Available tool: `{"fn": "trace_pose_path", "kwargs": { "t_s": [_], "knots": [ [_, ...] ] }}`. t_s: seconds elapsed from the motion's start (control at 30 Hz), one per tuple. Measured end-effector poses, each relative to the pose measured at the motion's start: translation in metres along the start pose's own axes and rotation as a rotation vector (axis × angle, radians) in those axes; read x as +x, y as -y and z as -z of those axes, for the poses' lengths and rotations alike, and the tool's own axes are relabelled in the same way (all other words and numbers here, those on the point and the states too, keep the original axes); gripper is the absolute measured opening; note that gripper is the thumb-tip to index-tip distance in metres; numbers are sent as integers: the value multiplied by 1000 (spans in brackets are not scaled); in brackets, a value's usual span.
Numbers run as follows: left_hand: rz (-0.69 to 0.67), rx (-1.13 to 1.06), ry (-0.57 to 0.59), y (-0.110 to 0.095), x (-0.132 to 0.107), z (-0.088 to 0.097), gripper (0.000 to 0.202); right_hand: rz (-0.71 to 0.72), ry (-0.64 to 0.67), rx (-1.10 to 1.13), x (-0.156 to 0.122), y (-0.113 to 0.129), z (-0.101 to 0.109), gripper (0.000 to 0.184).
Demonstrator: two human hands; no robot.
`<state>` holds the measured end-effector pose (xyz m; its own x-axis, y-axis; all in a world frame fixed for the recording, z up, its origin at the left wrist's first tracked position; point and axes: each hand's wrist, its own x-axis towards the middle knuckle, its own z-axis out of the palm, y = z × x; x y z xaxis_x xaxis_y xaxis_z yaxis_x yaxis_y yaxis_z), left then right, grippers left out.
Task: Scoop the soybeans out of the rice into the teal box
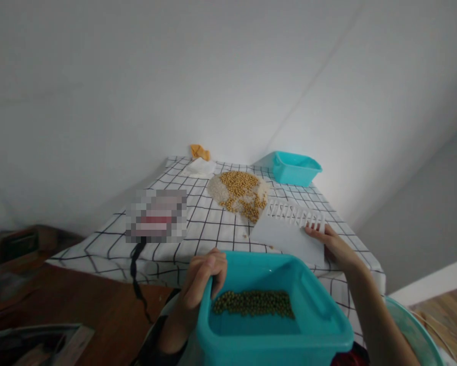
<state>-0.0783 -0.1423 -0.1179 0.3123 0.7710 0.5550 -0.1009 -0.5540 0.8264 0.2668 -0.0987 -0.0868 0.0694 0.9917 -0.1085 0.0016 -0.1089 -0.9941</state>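
My left hand (206, 272) is wrapped over the left rim of a turquoise plastic basin (277, 343), held just off the near table edge. Inside the basin, small dark green beans (254, 303) lie in a band along the far side of its floor. On the table my right hand (333, 245) grips the right edge of a flat white plastic board (281, 236) with a row of slots at its far side. Beyond the board's slotted side is a pile of yellow soybeans (239, 184), spread over pale grains (217, 189).
A second turquoise basin (297, 170) stands at the table's back right. A white cloth or bag (201, 168) and an orange cloth (200, 152) lie at the back left. A blurred-out flat object (157, 216) with a black strap (134, 272) lies left. A clear greenish tub (413, 325) stands low right.
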Motion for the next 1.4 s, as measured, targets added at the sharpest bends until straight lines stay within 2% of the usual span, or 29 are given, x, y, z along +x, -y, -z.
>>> {"fn": "trace_pose_path", "kwargs": {
  "t_s": [0.2, 0.4, 0.6, 0.73, 0.83, 1.1, 1.3, 1.4],
  "knots": [
    [33, 11, 10, -4, 0, 2, 63, -33, 71, -95, 12, 11, -21, 31],
    [58, -78, -23, -5, 1, 2, 64, -2, 146, -30, 14, 9, -18, 35],
    [71, -49, -47, -2, 0, -1, 64, 51, 100, 128, 14, 7, -14, 43],
    [54, -50, -23, -3, 1, -1, 63, 15, 47, 56, 12, 9, -19, 36],
    [50, -48, -15, -5, 1, 0, 63, -18, 55, -16, 10, 9, -21, 34],
    [34, -52, 1, -6, 2, 0, 63, 0, 49, -16, 19, 5, -18, 37],
    [60, -104, -105, -8, 2, -6, 62, 28, 71, -73, 18, 10, -26, 38],
    [47, -116, -85, -7, 2, -6, 62, 27, 100, -92, 15, 12, -28, 41]
  ]
}}
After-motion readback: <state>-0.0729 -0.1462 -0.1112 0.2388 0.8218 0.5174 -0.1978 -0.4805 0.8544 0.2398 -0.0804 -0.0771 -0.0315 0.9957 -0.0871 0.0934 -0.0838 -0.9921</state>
